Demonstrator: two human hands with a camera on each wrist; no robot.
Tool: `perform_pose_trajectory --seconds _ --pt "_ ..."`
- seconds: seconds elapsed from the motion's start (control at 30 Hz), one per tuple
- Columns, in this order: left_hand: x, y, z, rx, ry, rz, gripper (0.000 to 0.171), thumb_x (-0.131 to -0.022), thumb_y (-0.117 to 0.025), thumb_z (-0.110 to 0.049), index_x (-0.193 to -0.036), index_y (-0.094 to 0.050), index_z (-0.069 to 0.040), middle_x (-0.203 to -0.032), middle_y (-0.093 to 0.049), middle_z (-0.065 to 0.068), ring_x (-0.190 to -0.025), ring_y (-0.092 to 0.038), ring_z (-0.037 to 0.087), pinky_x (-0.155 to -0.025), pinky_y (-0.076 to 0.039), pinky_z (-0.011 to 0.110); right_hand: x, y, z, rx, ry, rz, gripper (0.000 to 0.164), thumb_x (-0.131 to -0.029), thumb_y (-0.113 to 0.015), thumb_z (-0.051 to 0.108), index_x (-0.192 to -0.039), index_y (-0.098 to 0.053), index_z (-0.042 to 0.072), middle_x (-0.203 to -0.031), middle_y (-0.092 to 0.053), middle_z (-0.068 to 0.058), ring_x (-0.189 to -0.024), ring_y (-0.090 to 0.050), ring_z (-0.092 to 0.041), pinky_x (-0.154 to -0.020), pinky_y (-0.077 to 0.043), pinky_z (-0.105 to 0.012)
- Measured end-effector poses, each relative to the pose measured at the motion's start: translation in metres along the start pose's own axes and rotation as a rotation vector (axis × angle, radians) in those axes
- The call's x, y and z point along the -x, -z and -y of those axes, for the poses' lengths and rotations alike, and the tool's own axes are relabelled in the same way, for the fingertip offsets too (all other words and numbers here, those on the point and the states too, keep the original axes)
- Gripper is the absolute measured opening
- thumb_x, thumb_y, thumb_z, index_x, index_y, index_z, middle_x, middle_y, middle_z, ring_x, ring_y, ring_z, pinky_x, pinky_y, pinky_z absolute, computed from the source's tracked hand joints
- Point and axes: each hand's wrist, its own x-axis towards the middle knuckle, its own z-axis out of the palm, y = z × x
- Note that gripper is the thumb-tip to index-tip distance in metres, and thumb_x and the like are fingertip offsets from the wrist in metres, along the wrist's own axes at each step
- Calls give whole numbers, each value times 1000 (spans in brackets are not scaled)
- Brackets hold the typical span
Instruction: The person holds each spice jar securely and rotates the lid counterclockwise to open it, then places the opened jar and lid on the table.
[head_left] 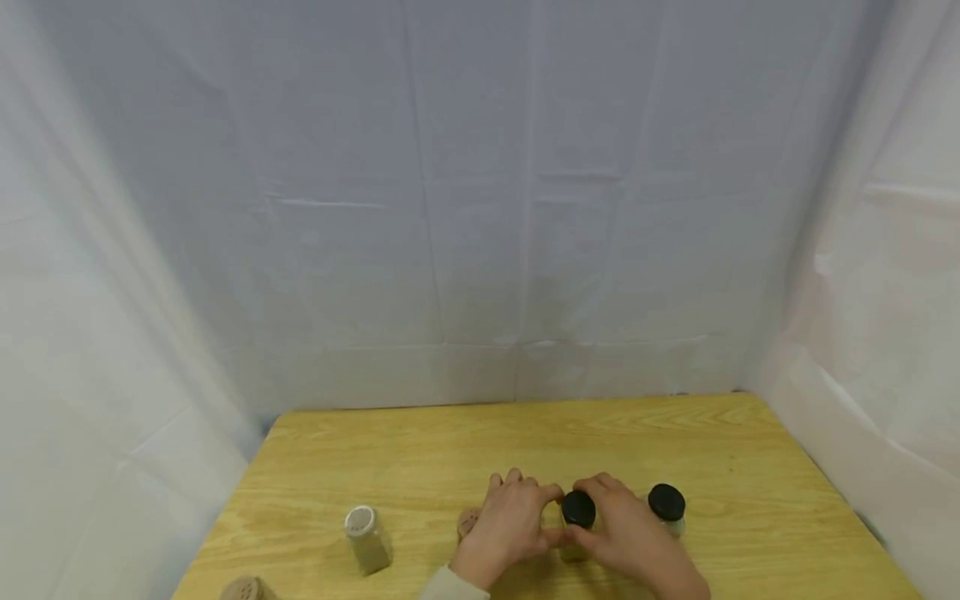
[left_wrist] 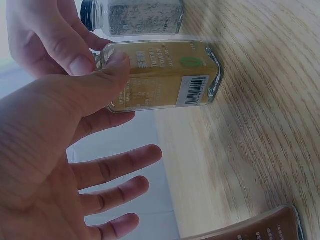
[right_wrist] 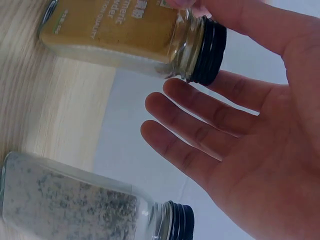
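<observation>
Flanking a black-lidded glass jar of yellow-brown powder (head_left: 578, 517) in the head view, the left hand (head_left: 513, 521) comes in from 8 o'clock and the right hand (head_left: 630, 533) from 4 o'clock, over the pale wood-grain counter (head_left: 420, 450). A clear jar with a round black lid (head_left: 666, 503) sits at 3 o'clock, just beside the right hand; a wrist nudging sideways could topple it. At 9 o'clock a brown, hole-topped shaker (head_left: 468, 522) is partly hidden by the left hand, with a white-topped glass shaker (head_left: 367, 540) farther out

In the left wrist view, the left thumb and forefinger pinch the powder jar near its shoulder, the other three fingers spread loose. A two-finger hold on smooth glass seems likely to let the jar spin or tip if it is twisted hard. Whether its base rests on the counter, I cannot tell

In the right wrist view, the right thumb and forefinger are clamped round the ribbed black lid (right_wrist: 210, 52), the other fingers extended. Should the lid give suddenly, a jerk might spill powder. The clear jar, holding grey-speckled grains, lies at 6 o'clock, well apart
</observation>
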Motion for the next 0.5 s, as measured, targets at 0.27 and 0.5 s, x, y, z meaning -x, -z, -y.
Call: perform_pose_trajectory --seconds 0.27,0.5 --pt "0 -2 1 -1 -8 -9 50 -82 -66 -67 -118 -69 -33 -91 -69 -4 -78 -48 14 -69 -30 32 1 2 2 24 -30 -39 52 -83 -80 35 -124 -64 8 -120 -62 -9 -106 -63 -29 -84 -53 -48" --pt "-1 -2 1 13 4 0 49 -78 -74 -62 -118 -68 -35 -91 -68 -5 -79 -47 14 -69 -31 33 8 6 2 31 -103 -73 48 -80 -83 34 -116 -67 8 -116 -64 -8 -107 -63 -30 -86 -53 -48"
